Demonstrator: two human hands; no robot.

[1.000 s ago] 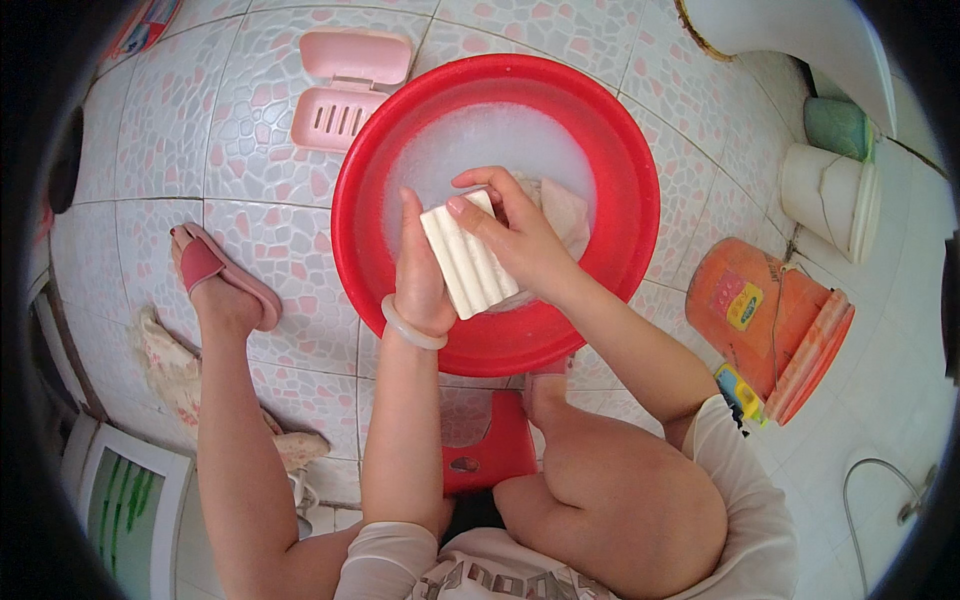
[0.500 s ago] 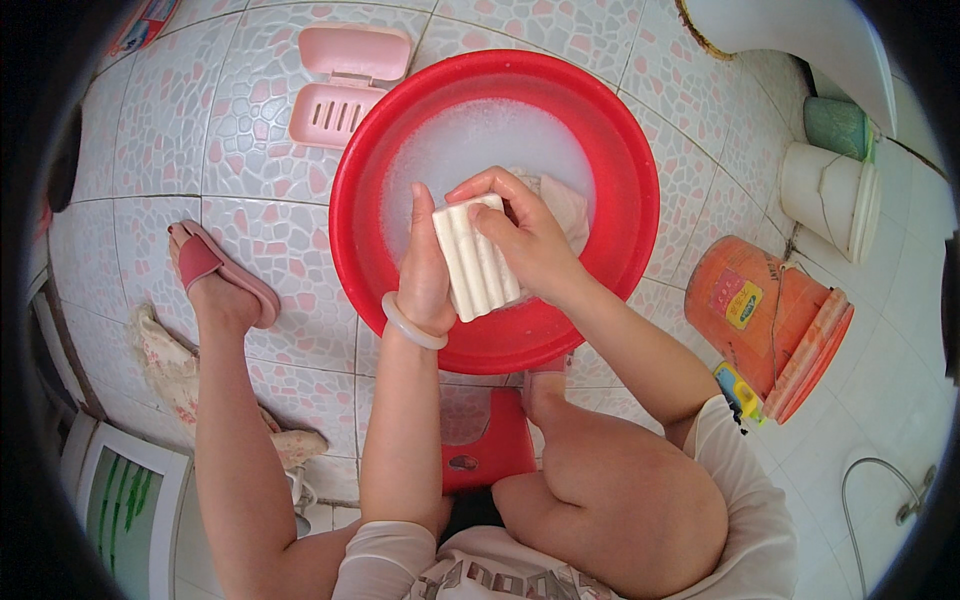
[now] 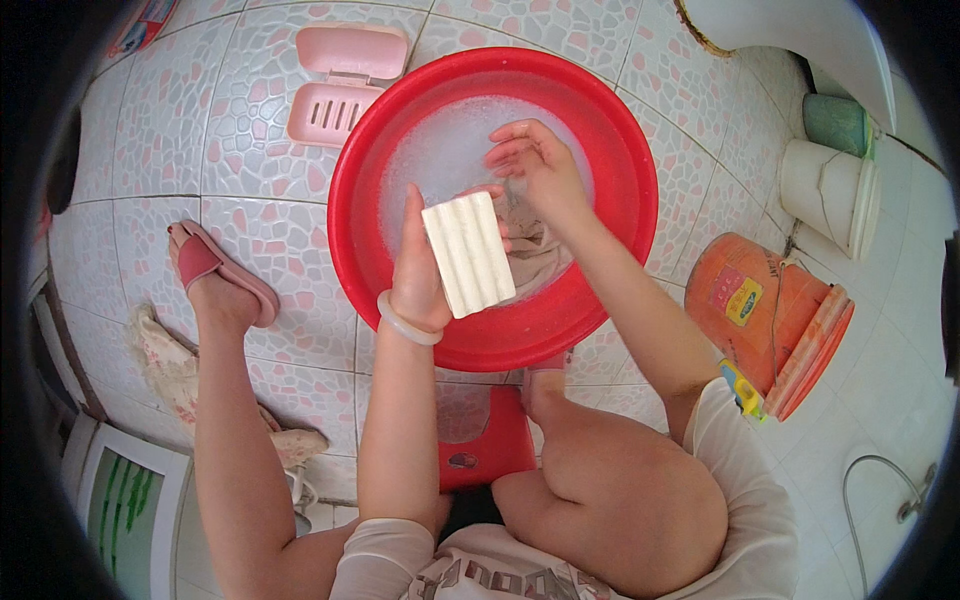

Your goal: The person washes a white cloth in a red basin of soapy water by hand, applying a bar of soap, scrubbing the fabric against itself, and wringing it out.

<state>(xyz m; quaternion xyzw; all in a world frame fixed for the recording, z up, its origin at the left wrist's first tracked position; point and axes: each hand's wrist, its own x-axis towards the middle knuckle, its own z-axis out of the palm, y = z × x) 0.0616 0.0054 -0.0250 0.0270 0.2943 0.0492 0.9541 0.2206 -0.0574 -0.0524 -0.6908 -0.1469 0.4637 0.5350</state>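
- Since the earlier frame, the right hand (image 3: 548,180) has come off the white ridged bar (image 3: 470,255) and moved up and away over the basin; the bar has stayed with the left hand (image 3: 425,260).
- Right fingers: I see them loosely bent, tips a little apart, nothing between them; they hang above the foam, apart from the bar.
- Left fingers: wrapped behind the bar, their ends showing past its right edge, the thumb upright along its left edge. I cannot tell how firmly they press.
- Bar: cradled in the left palm, ridged face toward my camera, above the near half of the red basin (image 3: 343,200).
- Left wrist: encircled by a pale bangle (image 3: 408,322).
- Basin contents: cloudy, foamy water (image 3: 430,150) and a beige cloth (image 3: 535,265), partly hidden from me by the hands and the bar.
- Beside the basin, upper left: a pink soap box (image 3: 350,55), hinged open.
- Near side: a red stool (image 3: 490,450) between the legs.
- Farther out: I note an orange bucket (image 3: 735,290) and a white bucket (image 3: 820,195) to the right, and a pink slipper (image 3: 235,275) on the left foot.
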